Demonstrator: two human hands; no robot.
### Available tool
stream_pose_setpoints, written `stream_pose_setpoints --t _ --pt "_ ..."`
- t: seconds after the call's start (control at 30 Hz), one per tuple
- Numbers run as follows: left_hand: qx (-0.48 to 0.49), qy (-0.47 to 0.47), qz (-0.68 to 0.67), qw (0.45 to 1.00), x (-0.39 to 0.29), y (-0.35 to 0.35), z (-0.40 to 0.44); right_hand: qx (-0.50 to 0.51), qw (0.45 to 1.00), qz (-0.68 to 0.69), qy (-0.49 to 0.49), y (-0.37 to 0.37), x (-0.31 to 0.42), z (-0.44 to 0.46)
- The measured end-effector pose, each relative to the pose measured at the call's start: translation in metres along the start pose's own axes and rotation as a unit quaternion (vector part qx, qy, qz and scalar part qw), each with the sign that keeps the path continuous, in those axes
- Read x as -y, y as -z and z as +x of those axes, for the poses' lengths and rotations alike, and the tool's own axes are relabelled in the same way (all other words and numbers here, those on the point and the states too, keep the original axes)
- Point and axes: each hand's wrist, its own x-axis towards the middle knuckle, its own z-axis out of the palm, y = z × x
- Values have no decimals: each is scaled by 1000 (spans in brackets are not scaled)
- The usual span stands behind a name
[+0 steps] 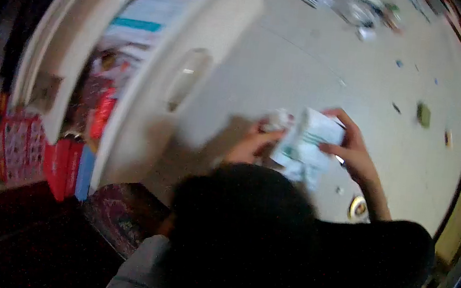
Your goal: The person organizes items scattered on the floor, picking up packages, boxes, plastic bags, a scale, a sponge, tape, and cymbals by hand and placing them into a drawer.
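Observation:
My right hand (354, 146) grips the right edge of a white packet with green print (320, 134), its thumb on the front and its fingers over the top. Beside the packet's left edge, my left hand (255, 145) curls its fingers around a small crumpled white thing (276, 121), too blurred to name. Whitish material (301, 174) hangs below the packet; I cannot tell whether it belongs to it. Both hands are held over the pale floor (249, 73). A large dark shape in front hides part of my left forearm.
An open drawer (134, 94) full of bags and packets stands at left, near a red box (62, 168). A round gold-rimmed thing (357, 207) lies by my right forearm. Farther off are a green block (423, 115) and a cluttered pile (367, 15).

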Motion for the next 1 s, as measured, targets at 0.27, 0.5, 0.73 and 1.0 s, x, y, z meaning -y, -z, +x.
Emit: stream_pose_setpoints --t 0.27,0.5,0.73,1.0 --pt "139 -161 -45 976 -51 -33 -4 -108 990 -13 -85 -44 101 36" --pt "134 -213 -13 968 -144 -48 -44 -126 975 -184 -8 -81 189 55" --pt "51 -379 16 924 -217 8 -121 147 962 -193 126 -142 252 173" --pt "-248 -391 451 763 -269 153 -94 260 610 -614 428 -200 193 333"
